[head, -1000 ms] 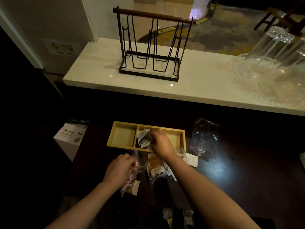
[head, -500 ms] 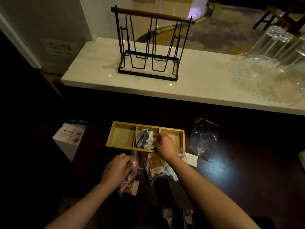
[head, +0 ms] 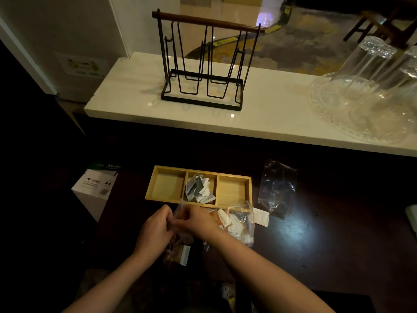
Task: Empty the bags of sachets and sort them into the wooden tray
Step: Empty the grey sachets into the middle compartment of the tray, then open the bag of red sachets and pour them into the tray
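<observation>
Both hands, left hand [head: 155, 231] and right hand [head: 198, 223], pinch the top of a clear bag [head: 178, 245] of sachets between their fingertips, just before the wooden tray [head: 232, 207].

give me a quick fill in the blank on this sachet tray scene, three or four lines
1. The wooden tray has ___ compartments.
2. Sachets lie only in the ___ compartment.
3. An empty clear bag lies to the ___ of the tray.
4. The left hand and right hand meet on a small ___ bag.

Missing words: three; middle; right; plastic
</observation>
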`<action>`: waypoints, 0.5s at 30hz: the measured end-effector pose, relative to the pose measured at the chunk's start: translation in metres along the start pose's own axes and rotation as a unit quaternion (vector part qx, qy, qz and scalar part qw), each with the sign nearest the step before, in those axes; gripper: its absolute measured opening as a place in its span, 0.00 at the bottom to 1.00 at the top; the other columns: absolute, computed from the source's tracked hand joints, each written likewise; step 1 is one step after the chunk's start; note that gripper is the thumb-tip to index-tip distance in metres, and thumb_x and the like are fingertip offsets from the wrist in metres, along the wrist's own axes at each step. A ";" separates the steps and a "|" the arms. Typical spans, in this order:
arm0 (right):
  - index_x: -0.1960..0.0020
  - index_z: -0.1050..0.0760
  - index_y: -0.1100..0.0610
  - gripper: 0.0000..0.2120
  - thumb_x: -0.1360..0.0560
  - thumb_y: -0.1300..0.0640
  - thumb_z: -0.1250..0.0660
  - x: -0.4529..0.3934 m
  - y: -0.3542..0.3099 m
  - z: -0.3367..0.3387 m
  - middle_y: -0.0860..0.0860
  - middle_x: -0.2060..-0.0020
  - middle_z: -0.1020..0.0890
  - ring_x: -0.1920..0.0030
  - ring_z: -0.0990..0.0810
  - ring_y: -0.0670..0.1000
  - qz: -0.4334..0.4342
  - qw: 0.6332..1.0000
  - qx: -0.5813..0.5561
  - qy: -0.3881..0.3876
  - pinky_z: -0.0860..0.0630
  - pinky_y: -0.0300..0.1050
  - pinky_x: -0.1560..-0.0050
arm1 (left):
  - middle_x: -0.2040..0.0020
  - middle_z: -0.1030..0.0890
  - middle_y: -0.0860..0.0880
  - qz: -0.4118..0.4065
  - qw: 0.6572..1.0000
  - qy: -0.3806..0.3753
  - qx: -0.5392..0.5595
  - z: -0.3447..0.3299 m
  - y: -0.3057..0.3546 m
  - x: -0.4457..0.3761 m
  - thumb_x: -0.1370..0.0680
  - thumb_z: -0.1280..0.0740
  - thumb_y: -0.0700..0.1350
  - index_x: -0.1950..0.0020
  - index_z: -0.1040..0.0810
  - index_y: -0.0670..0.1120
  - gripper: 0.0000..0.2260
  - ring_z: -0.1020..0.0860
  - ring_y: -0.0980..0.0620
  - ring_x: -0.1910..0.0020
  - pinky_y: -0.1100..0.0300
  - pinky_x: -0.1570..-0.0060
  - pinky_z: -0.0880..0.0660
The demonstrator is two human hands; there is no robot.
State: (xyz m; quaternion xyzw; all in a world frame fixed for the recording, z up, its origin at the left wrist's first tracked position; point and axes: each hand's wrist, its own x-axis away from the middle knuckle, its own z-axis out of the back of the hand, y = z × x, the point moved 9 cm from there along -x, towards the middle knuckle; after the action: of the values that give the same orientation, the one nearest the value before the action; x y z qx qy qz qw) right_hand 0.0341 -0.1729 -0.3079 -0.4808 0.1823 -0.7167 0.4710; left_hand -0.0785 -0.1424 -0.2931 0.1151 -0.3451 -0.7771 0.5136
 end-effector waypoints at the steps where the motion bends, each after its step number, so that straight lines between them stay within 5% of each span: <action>1: 0.49 0.23 0.57 0.15 0.28 0.47 0.30 0.000 0.000 0.000 0.54 0.55 0.18 0.55 0.20 0.51 -0.004 1.000 0.022 0.006 0.29 0.39 0.62 | 0.65 0.28 0.52 0.002 1.000 0.001 0.004 0.000 0.000 0.000 0.31 0.28 0.35 0.64 0.36 0.53 0.19 0.28 0.56 0.67 0.59 0.71 0.35; 9: 0.52 0.23 0.59 0.09 0.27 0.54 0.31 0.009 0.016 0.001 0.60 0.49 0.17 0.50 0.18 0.58 -0.068 0.996 -0.056 0.022 0.20 0.54 0.47 | 0.64 0.27 0.52 0.001 1.000 0.013 -0.007 0.001 0.007 0.000 0.29 0.29 0.37 0.63 0.34 0.54 0.17 0.27 0.57 0.66 0.59 0.70 0.30; 12: 0.46 0.26 0.61 0.20 0.29 0.48 0.28 0.010 0.018 0.000 0.57 0.50 0.18 0.54 0.19 0.53 -0.080 0.994 -0.072 0.023 0.20 0.45 0.59 | 0.63 0.27 0.53 -0.007 1.000 0.008 -0.013 -0.002 0.011 0.000 0.31 0.29 0.35 0.63 0.34 0.54 0.18 0.27 0.58 0.66 0.56 0.70 0.30; 15: 0.52 0.27 0.55 0.14 0.31 0.51 0.26 0.011 0.015 0.001 0.50 0.57 0.21 0.61 0.25 0.45 -0.060 0.997 -0.044 0.021 0.29 0.33 0.69 | 0.64 0.27 0.54 0.003 1.000 0.011 -0.018 -0.004 0.008 -0.001 0.31 0.28 0.36 0.64 0.34 0.54 0.18 0.27 0.57 0.66 0.57 0.71 0.29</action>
State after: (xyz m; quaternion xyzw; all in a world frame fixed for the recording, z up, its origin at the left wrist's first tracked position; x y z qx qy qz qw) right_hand 0.0411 -0.1890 -0.3125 -0.4959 0.1945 -0.7448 0.4019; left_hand -0.0703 -0.1454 -0.2907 0.1135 -0.3261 -0.7802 0.5216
